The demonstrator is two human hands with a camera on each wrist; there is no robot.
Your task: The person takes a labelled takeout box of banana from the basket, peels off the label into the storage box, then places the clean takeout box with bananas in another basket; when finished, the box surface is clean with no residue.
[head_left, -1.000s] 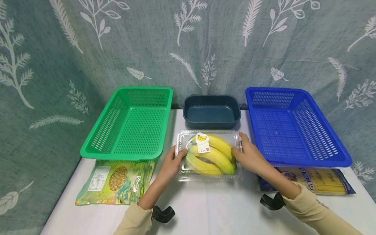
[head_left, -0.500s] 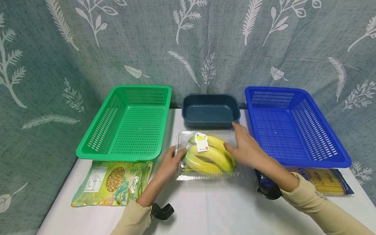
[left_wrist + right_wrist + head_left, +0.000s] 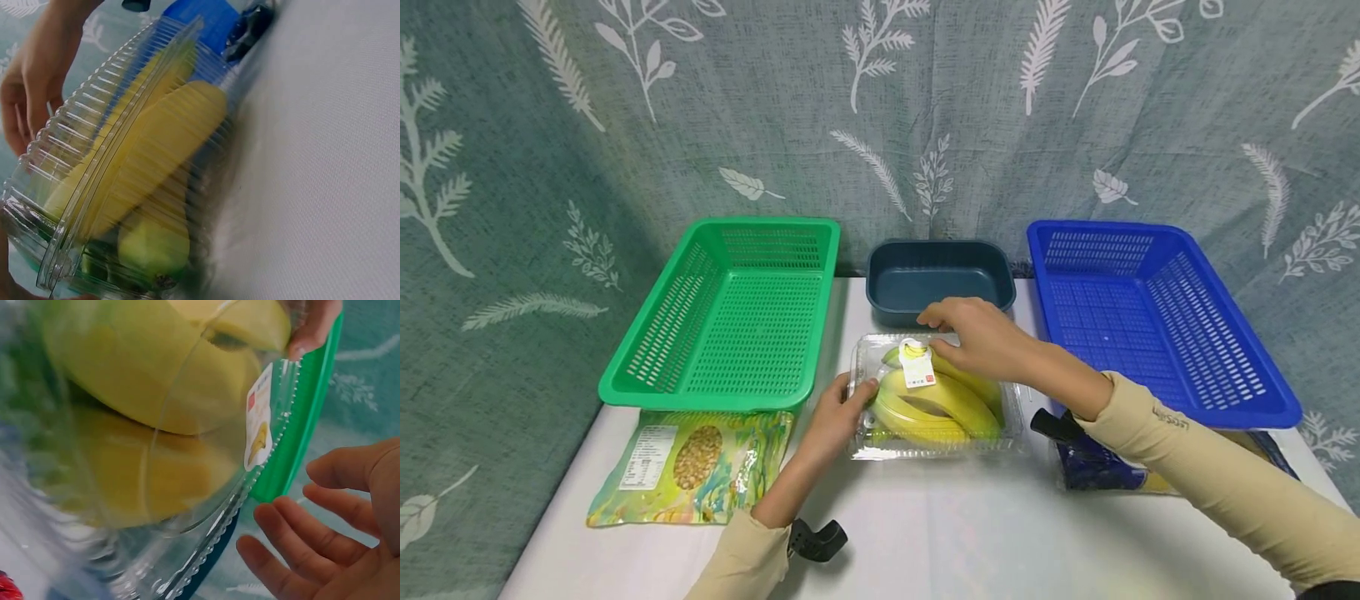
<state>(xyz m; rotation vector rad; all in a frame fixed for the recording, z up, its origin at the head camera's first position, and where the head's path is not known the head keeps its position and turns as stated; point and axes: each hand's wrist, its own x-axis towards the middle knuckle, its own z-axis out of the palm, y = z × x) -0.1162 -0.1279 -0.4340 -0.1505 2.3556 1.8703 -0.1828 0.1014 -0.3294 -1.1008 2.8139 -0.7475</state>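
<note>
A clear plastic clamshell box of bananas [image 3: 936,408] sits in the middle of the white table, a banana label on its lid. My left hand [image 3: 837,417] grips the box's left side, thumb on top. Over the box's back edge is my right hand [image 3: 977,337], its fingers loosely bent and spread. In the right wrist view the right hand [image 3: 337,531] holds nothing and stays apart from the lid. The left wrist view shows the bananas [image 3: 156,144] through the ribbed side of the box; the left hand's fingers are mostly out of that view.
A green basket [image 3: 715,398] stands at the left, a blue basket [image 3: 1172,412] at the right. Between them is a dark teal tub [image 3: 940,318], right behind the box. A green-yellow bag of kernels [image 3: 692,471] and a pasta packet [image 3: 1097,467] lie in front of the baskets.
My right hand has let go of the box's right side and moved left to above its back edge. The left hand keeps its grip, and the box has hardly moved.
</note>
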